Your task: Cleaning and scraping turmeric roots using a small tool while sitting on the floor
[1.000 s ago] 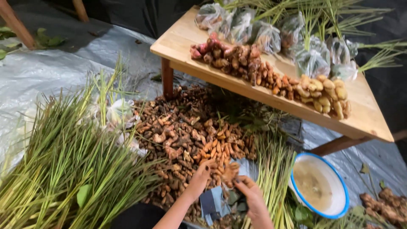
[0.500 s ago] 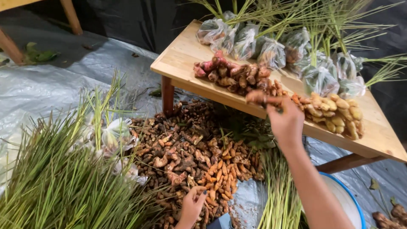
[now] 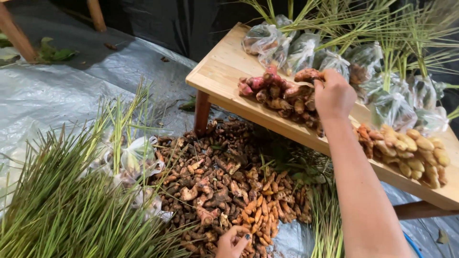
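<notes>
Reaching up over the low pale wooden table (image 3: 224, 71), the right hand (image 3: 333, 94) has its fingers curled down and closed on a knobbly brown-pink root piece (image 3: 308, 75) at the top of the heap of pinkish-brown rhizomes (image 3: 279, 93) piled near the table's front edge. Further along the same plank lies a row of smooth, plump tan ginger pieces (image 3: 413, 150), and behind them stand clear crinkled plastic bags (image 3: 287, 45) of roots, with stiff green lemongrass stalks (image 3: 382, 28) fanning over them.

Down below, the left hand (image 3: 233, 241) rests on the edge of the ground pile, fingers bent together over small orange finger-shaped turmeric roots (image 3: 265, 212); whether it actually grips one I cannot tell, since the hand is cut off by the bottom edge. Around these spreads a rough, earthy mound of dark brown gnarled roots (image 3: 210, 172).

Everything on the floor sits on a wrinkled, shiny grey plastic sheet (image 3: 62, 91). A dense sheaf of long green grass-like blades (image 3: 57, 215) fills the lower left, with a thin plastic bag (image 3: 136, 155) half buried in it. The room behind is dark, and what lies there is hard to make out
</notes>
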